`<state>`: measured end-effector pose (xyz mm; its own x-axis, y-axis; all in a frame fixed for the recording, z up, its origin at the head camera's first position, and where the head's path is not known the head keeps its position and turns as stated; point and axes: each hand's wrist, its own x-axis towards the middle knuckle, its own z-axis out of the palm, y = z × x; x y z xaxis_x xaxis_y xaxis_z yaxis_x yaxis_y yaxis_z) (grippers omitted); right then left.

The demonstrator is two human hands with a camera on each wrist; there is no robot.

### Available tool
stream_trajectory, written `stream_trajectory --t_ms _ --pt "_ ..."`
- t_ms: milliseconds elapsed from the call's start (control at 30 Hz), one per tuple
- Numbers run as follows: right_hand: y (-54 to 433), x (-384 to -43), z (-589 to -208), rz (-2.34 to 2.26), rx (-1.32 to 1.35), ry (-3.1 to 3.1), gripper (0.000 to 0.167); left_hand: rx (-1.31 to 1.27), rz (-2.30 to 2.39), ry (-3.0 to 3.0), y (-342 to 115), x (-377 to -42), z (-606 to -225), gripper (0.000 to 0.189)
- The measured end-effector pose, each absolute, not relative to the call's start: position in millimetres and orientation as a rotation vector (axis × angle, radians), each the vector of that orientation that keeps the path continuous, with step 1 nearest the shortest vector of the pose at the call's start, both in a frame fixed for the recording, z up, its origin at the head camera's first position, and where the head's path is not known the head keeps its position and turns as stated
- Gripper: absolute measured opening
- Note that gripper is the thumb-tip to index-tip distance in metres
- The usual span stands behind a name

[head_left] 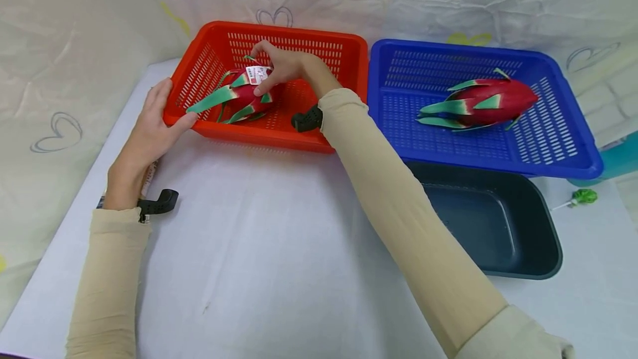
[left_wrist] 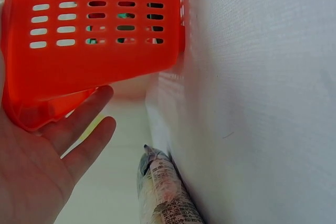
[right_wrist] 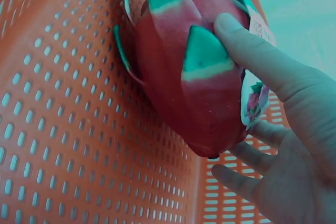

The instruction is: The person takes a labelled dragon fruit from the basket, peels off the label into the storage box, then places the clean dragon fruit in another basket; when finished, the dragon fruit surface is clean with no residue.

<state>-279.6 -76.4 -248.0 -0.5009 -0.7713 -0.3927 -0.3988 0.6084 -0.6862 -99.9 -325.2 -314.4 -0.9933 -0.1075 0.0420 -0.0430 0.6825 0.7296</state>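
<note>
Beige right sleeve [head_left: 399, 198] nearest; right hand [head_left: 285, 68] pinches labelled dragon fruit [head_left: 244, 93] just left of it, long axis slanting, leaves toward left hand [head_left: 151, 126], farther, clasping red perforated basket [head_left: 269, 137].

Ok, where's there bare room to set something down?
Bare white tabletop lies in front of the red basket, between the two sleeves; the dark tray shows bare floor. The basket's left half is crowded: the right hand holds a labelled dragon fruit there, and the left hand holds the rim.
</note>
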Motion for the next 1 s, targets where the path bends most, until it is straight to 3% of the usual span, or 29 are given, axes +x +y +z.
stream_trajectory --t_ms 1000 --pt "-69.0 -302.0 -267.7 -0.525 -0.952 2.193 0.09 0.113 -1.215 -2.793 -323.5 -102.1 -315.5 0.08"
